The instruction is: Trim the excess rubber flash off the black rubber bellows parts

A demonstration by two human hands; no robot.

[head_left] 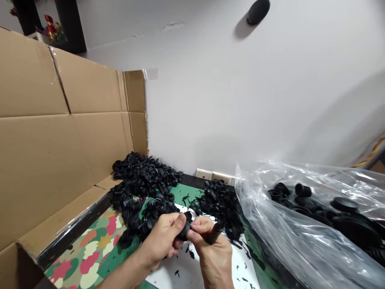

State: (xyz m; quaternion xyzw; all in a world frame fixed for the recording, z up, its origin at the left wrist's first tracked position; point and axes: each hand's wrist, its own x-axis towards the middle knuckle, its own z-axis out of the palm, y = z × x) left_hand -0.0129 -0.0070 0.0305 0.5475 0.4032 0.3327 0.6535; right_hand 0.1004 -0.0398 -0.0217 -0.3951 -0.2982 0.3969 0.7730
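Above a white board (180,269), my left hand (162,237) is closed on a round black rubber part (184,232), thumb on top. The thumb and forefinger of my right hand (213,251) pinch at the part's right edge. A dark, stick-like tool (214,233) is tucked in the same right hand; its working end is hidden. Black scraps lie scattered on the board beneath my hands. Just beyond the left hand, a heap of ribbed black rubber parts (144,176) spreads back to the wall.
A pile of black trimmings (222,204) lies behind my right hand. At right, a clear plastic bag (270,237) holds more black parts. Tall cardboard (60,148) stands along the left side. A patterned sheet (93,253) and green mat (184,192) cover the table.
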